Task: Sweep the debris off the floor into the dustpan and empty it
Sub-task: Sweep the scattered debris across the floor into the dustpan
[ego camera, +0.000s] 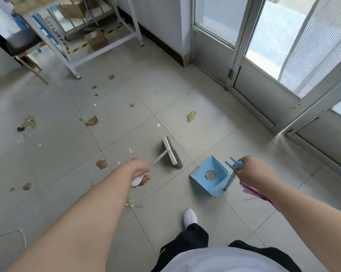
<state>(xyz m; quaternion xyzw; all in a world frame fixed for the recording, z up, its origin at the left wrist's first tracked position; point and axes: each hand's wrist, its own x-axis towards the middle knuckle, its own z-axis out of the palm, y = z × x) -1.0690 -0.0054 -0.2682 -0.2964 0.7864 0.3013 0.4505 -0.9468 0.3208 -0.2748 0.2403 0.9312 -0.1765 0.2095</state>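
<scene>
Head view. My left hand (pixel 140 171) is wrapped tight round the white end of the broom (pixel 172 153), fingers curled under and mostly hidden behind my wrist. The broom's head sits bristles-down on the floor (pixel 126 114), just left of the dustpan (pixel 200 181) and not touching it. My right hand (pixel 254 172) is clenched on the top of the dustpan's upright handle (pixel 229 179). The blue pan rests flat on the tile with its mouth facing the broom. One round, pale green scrap (pixel 210 174) lies inside it.

A purple-pink strip (pixel 258 195) pokes out beneath my right wrist, and I can't make out what it is. My white shoe (pixel 190 217) shows just behind the pan.

Debris is scattered ahead and left: a yellow-green piece (pixel 191 116) beyond the broom, a brown bit (pixel 92 120) further left, and another brown bit (pixel 101 164) by my left forearm. Small white flecks lie between them.

The cardboard box (pixel 96 40) under the white table frame (pixel 75 63) is too blurred to read any print. The glazed doors (pixel 264 89) hem in the right side, with one leaf cut off by the frame. Open tile runs left and forward to the table legs.
</scene>
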